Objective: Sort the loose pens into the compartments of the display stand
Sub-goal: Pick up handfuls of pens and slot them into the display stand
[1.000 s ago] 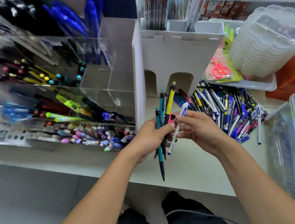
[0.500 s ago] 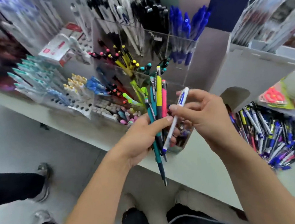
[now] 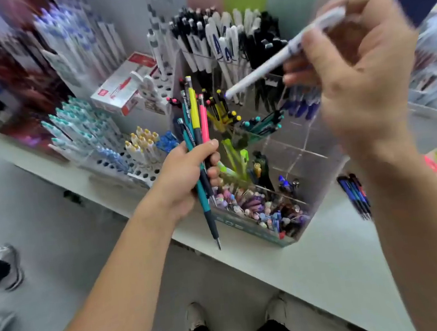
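White pen (image 3: pixel 281 56) with blue print, blurred, pinched by right hand (image 3: pixel 359 73)

A pale counter (image 3: pixel 319 271) runs from the left edge toward the lower right. On it stands a clear display stand (image 3: pixel 296 153) with tiered compartments full of pens. Just to its left sit white holders (image 3: pixel 118 160) with rows of teal-capped and yellow-capped pens, and behind them a red-and-white box (image 3: pixel 124 86). To the stand's right, a few blue pens (image 3: pixel 355 194) lie loose on the counter.
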